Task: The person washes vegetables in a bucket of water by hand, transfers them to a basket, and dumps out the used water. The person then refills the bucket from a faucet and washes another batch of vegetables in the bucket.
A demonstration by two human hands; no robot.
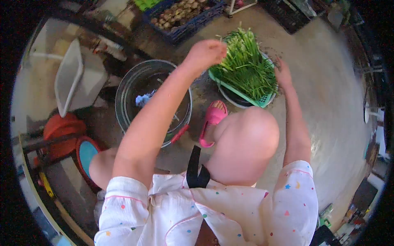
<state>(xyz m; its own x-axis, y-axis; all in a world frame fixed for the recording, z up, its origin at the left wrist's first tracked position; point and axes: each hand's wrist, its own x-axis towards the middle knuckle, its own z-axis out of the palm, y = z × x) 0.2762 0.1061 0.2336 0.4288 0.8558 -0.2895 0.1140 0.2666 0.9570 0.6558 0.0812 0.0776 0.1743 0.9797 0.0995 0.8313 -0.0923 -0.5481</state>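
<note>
Grey-brown floor point(328, 119) supports all items. Near center: one pink slipper point(210, 123), worn on a foot. Left of it: round metal tub point(120, 96) containing a blue-and-white item point(144, 98). Farther, right of center: leafy greens point(250, 67) heaped in a green basket point(235, 87), which sits over a round basin point(228, 95). Right hand point(282, 74): partly open, at the basket's right side; grip cannot be determined. Left hand point(210, 52): fingers curled, at the greens' left edge; hold cannot be determined. Far: blue crate point(176, 36) of brown, rounded produce point(179, 14).
</note>
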